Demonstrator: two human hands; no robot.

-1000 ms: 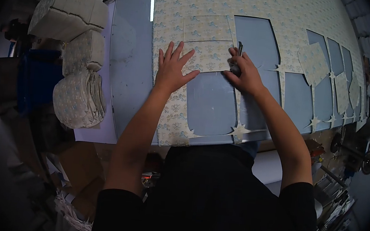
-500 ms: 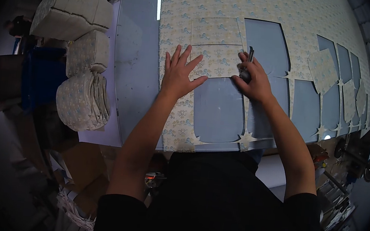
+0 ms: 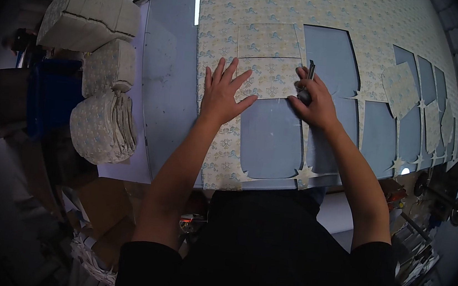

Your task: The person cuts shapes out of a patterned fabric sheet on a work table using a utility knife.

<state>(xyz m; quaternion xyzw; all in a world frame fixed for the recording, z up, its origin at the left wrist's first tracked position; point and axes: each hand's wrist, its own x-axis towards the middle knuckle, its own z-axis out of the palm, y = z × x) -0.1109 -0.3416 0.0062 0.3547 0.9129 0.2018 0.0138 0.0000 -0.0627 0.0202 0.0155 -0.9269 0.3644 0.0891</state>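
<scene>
A large patterned sheet (image 3: 266, 4) with pale blue and yellow motifs lies across the table, with several shapes cut out of it. My left hand (image 3: 224, 93) rests flat with spread fingers at the left edge of a patterned panel (image 3: 269, 76). At that panel's right edge, my right hand (image 3: 315, 101) is closed around a utility knife (image 3: 311, 69), its tip pointing away from me. Beyond the panel, cut lines outline another piece (image 3: 269, 40) still lying in the sheet. Bluish tabletop (image 3: 272, 136) shows through the openings.
Stacks of patterned pieces (image 3: 102, 124) stand along the table's left side, below a larger block-like stack (image 3: 89, 14). A loose patterned piece (image 3: 400, 89) lies askew on the right. Left of the table is a blue bin (image 3: 52, 96).
Both hands stay in nearly the same place on the panel. The whole view has shifted down by a few pixels.
</scene>
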